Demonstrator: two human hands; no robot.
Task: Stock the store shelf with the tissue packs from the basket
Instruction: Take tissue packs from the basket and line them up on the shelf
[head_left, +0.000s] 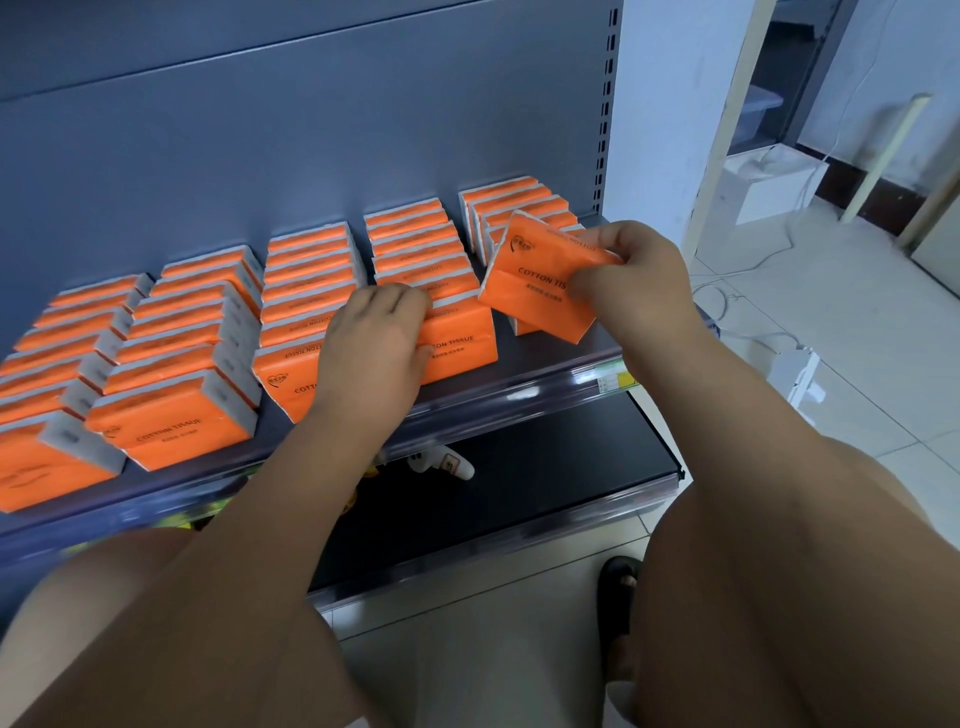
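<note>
Five rows of orange cotton tissue packs (306, 291) pretty much cover the shelf (535, 364), all standing on edge and running from the grey back panel (363, 130) out to the front rail. A black lower shelf (519, 493) sits under it and sticks out a bit further.

The left hand (376, 338) is at the front of the shelf, around the middle. Its fingers are bent over the top of the front pack (457, 343) in the fourth row from the left, with the thumb against that pack's printed face.

The right hand (628, 275) is at the right end of the shelf, pinching a tilted tissue pack (535, 291) by its right edge, fingers on top and thumb on the face. That pack hangs at an angle just in front of the rightmost row, with its lower corner close to the deck, though I can't tell if it's touching.

Off to the right of the shelf, a white box (769, 192) and a white power strip (795, 374) are on the tiled floor. Just under the shelf's front rail a small white thing (447, 465) lies on the black deck, too blurry to name. Below that, a dark sandal (615, 597) pokes out.
</note>
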